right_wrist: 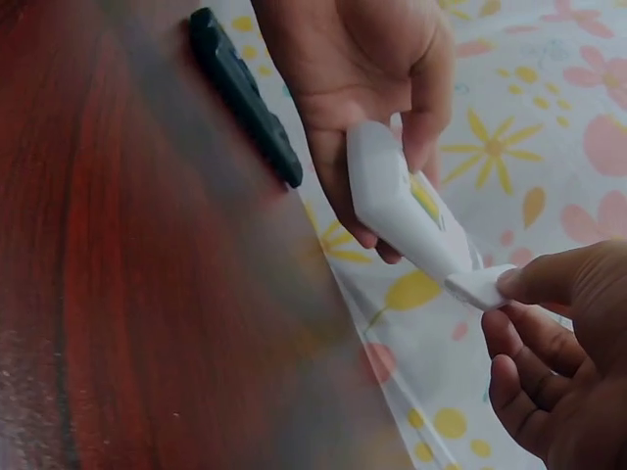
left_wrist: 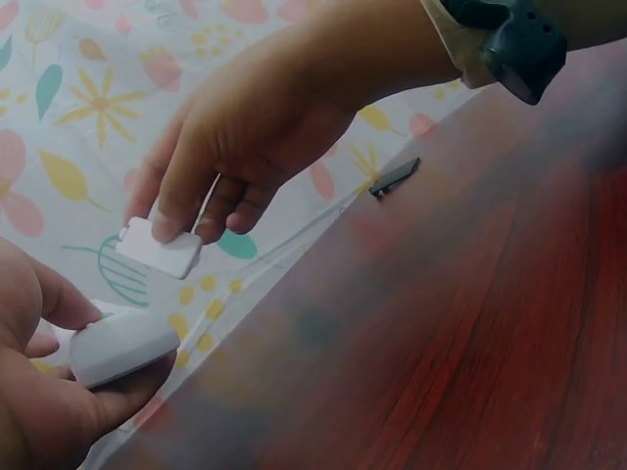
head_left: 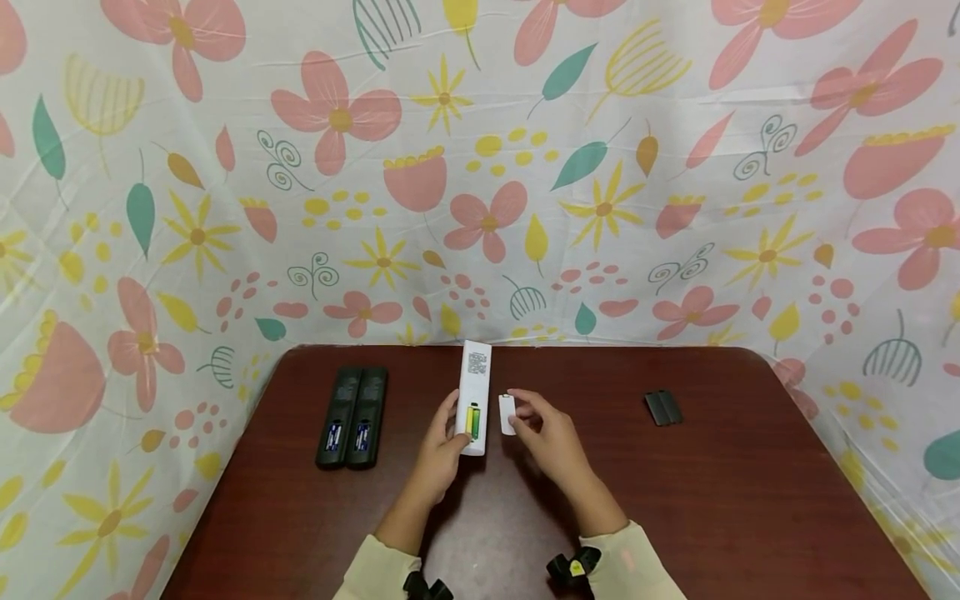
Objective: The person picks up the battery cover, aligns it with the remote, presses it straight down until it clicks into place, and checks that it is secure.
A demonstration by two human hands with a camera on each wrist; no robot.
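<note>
My left hand (head_left: 438, 454) grips a white remote control (head_left: 475, 375) above the table, its back facing up. The battery compartment near its lower end is uncovered, and yellow-green batteries (head_left: 473, 422) lie in it. Just right of the remote, my right hand (head_left: 553, 442) pinches a small white battery cover (head_left: 507, 415) between thumb and fingers. In the left wrist view the cover (left_wrist: 162, 249) is held a little above the remote's end (left_wrist: 122, 345). From the right wrist, the cover (right_wrist: 480, 287) overlaps the far part of the remote (right_wrist: 397, 201).
Two black remotes (head_left: 351, 417) lie side by side at the table's left, blue batteries (head_left: 363, 436) showing in their uncovered compartments. Black battery covers (head_left: 663, 407) lie at the right. A floral cloth (head_left: 487, 167) hangs behind the brown table (head_left: 750, 483) and along its sides.
</note>
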